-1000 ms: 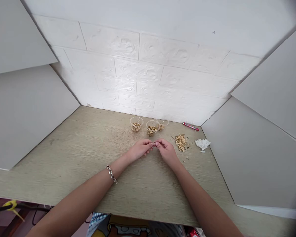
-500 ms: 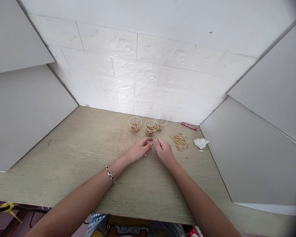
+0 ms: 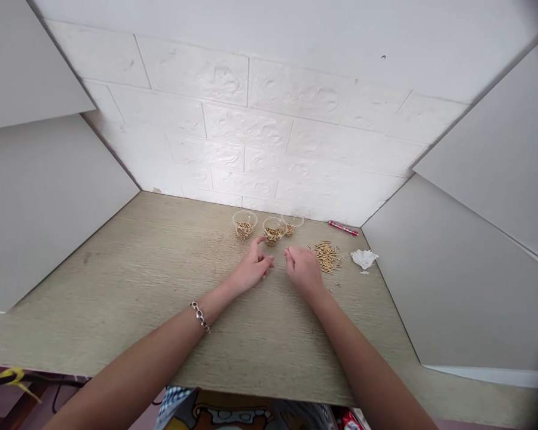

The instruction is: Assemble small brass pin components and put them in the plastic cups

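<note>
My left hand [image 3: 252,269] is just in front of the clear plastic cups, its index finger stretched toward the middle cup [image 3: 269,239] and its thumb apart. Nothing shows between those fingers. To its right, my right hand [image 3: 305,269] is closed with thumb and forefinger pinched; whatever is in the pinch is hidden or too small to name. Small gold-coloured metal pieces lie in the left cup [image 3: 244,232], the middle cup and the back cup [image 3: 296,218]. A pile of thin gold-coloured metal pins [image 3: 326,258] lies beside my right hand.
A red wrapped stick-shaped thing [image 3: 343,228] lies near the back wall. A crumpled white tissue [image 3: 364,258] is by the right panel [image 3: 466,286], with small white scraps [image 3: 337,283] nearby. Grey panels flank the wooden table [image 3: 130,286]; a white brick-pattern wall [image 3: 269,125] stands behind.
My hands were together at the fingertips with something tiny between them; now they are apart. The left index finger has stretched toward the cups, and the right hand has shifted slightly right.
</note>
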Tool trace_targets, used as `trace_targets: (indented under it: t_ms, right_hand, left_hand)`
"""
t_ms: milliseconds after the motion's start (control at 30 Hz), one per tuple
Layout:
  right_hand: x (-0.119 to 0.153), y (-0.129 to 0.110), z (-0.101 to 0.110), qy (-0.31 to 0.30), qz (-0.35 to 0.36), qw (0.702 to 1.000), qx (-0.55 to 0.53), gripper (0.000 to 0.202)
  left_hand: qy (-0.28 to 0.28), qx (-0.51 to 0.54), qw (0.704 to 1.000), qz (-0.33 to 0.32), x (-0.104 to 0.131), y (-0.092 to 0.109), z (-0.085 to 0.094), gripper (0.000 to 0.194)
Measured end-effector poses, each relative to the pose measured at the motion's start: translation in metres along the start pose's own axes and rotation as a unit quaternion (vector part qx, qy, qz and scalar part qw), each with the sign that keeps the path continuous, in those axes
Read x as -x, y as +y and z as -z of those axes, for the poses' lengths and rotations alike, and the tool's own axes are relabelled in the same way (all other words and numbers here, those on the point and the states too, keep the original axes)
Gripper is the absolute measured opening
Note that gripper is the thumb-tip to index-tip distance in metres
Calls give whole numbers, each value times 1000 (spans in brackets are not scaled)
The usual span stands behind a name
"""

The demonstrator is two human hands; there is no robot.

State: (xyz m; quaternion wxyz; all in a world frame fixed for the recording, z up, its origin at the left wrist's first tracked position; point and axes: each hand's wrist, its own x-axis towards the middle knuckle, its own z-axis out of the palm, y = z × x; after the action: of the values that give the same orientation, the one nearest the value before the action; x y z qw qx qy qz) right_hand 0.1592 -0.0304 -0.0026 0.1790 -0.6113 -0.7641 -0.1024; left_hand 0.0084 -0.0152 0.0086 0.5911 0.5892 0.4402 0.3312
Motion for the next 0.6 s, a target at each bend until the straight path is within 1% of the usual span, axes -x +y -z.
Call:
trace_targets:
  t_ms: [133,200,300,333,367,433,500,600]
  right_hand:
    - [1,0,0,-7,3,1000,3,30]
    - [1,0,0,-18,-22,1000,11,31]
    - [1,-3,-1,-71,-32,997,0,30]
    - [1,-5,-2,-78,-33,996,-14,30]
    - [2,-7,-2,-73,-40,996,-36,30]
    - [2,-10,-1,-45,-73,990,-108,32]
    - [2,-12,1,-20,-124,969,-211,35]
    - [1,-12,3,-15,-177,915,-363,37]
  left_hand:
    - [-5,-1,1000,3,-1,-1,0,54]
    - [-11,-2,1000,3,0,-1,1,51]
    - [-20,-10,1000,5,-1,-1,1,43]
    - [-23,-14,1000,8,-1,-1,0,38]
    - [-29,-19,999,11,-1,-2,0,34]
    - [-45,-30,998,10,-2,-3,1,26]
    - [-65,-36,997,-4,-2,-3,1,24]
    - [-92,-31,995,-24,0,-1,1,24]
